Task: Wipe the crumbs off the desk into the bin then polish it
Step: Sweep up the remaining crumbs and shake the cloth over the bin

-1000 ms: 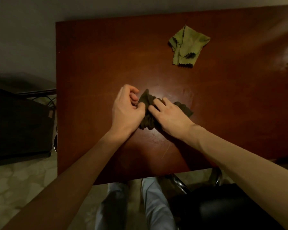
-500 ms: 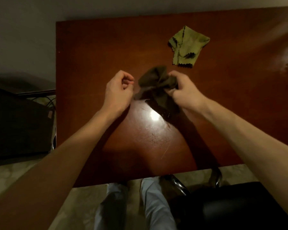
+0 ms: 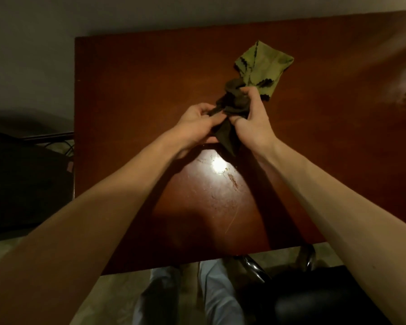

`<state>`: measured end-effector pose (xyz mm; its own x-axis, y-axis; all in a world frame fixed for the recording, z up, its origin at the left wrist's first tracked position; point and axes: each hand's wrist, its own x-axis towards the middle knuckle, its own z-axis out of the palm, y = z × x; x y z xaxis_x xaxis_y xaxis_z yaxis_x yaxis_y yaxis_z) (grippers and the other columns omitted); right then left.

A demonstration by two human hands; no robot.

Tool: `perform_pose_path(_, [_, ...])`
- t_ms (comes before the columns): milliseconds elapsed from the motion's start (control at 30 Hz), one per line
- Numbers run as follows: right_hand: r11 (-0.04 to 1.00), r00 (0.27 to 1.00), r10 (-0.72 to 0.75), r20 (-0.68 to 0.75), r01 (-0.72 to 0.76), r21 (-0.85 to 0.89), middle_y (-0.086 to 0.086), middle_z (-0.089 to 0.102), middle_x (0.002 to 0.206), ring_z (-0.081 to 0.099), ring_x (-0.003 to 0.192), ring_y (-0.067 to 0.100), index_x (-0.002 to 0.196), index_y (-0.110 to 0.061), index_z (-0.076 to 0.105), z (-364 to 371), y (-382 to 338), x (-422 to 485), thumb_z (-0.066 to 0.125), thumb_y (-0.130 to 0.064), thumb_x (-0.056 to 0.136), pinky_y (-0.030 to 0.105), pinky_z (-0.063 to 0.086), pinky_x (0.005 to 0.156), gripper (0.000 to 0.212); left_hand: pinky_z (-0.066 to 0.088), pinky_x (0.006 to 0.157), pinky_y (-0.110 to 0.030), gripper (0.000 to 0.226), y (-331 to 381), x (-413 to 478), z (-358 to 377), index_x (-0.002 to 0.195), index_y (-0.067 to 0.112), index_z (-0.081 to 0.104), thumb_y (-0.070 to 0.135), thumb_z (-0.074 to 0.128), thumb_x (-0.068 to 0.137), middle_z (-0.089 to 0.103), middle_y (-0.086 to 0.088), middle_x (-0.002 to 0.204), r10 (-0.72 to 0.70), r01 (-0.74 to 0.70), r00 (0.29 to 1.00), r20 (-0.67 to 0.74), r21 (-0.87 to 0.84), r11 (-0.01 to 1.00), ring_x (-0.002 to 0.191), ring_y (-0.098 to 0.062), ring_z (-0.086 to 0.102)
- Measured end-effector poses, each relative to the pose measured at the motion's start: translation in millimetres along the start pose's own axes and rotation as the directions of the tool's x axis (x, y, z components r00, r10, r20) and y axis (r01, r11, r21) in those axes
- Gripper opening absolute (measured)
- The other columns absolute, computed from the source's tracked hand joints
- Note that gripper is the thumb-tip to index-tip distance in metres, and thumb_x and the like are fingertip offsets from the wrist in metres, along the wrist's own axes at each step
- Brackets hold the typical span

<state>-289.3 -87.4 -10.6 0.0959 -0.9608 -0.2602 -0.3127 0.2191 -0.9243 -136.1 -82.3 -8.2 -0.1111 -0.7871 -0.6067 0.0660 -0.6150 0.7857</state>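
My left hand [image 3: 195,125] and right hand [image 3: 256,123] both clutching one bunched dark cloth [image 3: 232,106] between them, over the desk [image 3: 127,90], one green cloth [image 3: 265,64] just beyond

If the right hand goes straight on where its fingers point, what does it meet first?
Likely the green cloth on the desk, just beyond the right hand holding the dark cloth; height is unclear.

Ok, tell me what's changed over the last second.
The dark cloth, lying on the desk under both hands a second ago, has been lifted off it and carried farther from the person. The left hand and right hand now grip it bunched above the desk. The green cloth stayed put.
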Motion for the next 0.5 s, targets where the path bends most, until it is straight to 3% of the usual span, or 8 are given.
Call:
perform_pose_path(100, [0.973,0.988,-0.143,0.059,0.151,-0.176,-0.001,0.065,0.105,0.064,0.099,0.016,0.118,-0.017,0.053,0.7,5.6,1.3,0.054,0.010,0.082,0.040,0.056,0.087,0.045,0.066,0.077,-0.033,0.026,3.3,7.4,-9.6,0.122,0.007,0.061,0.001,0.068,0.098,0.073,-0.011,0.103,0.061,-0.047,0.996,-0.058,0.214,0.976,0.093,-0.021,0.077])
perform_pose_path(200, [0.930,0.973,-0.208,0.098,0.228,-0.290,0.011,0.058,0.106,0.055,0.098,0.026,0.109,-0.012,0.054,-0.3,11.5,6.0,0.056,0.009,0.075,0.040,0.047,0.079,0.040,0.063,0.076,-0.032,0.024,8.1,13.3,-22.3,0.099,0.018,0.064,-0.001,0.076,0.089,0.072,-0.005,0.090,0.137,-0.090,0.987,-0.084,0.423,0.902,0.086,-0.020,0.074])
perform_pose_path(333, [0.870,0.959,-0.210,0.189,0.271,-0.412,0.007,0.054,0.096,0.050,0.085,0.024,0.102,-0.007,0.045,-0.7,8.4,14.6,0.063,-0.001,0.078,0.034,0.038,0.066,0.030,0.044,0.059,-0.014,0.019,14.2,13.9,-34.7,0.093,0.023,0.068,0.011,0.082,0.087,0.064,0.010,0.079,0.335,-0.224,0.942,-0.025,0.697,0.681,0.066,-0.002,0.057])
perform_pose_path(400, [0.774,0.951,-0.222,0.214,0.306,-0.554,0.009,0.055,0.098,0.052,0.086,0.028,0.107,-0.011,0.041,2.9,7.4,17.6,0.068,-0.013,0.079,0.042,0.044,0.068,0.038,0.044,0.060,-0.017,0.013,13.9,14.7,-40.3,0.095,0.019,0.071,0.015,0.081,0.088,0.065,0.009,0.080,0.393,-0.273,0.919,0.033,0.772,0.573,0.065,0.000,0.055])
perform_pose_path(500, [0.560,0.921,-0.302,0.248,0.381,-0.736,0.018,0.054,0.116,0.051,0.102,0.036,0.132,-0.003,0.043,6.7,12.6,18.1,0.072,-0.020,0.078,0.052,0.047,0.086,0.064,0.053,0.080,-0.029,0.010,9.8,18.1,-48.0,0.093,0.016,0.071,0.016,0.079,0.090,0.066,0.003,0.095,0.427,-0.334,0.895,0.129,0.828,0.450,0.080,-0.001,0.058])
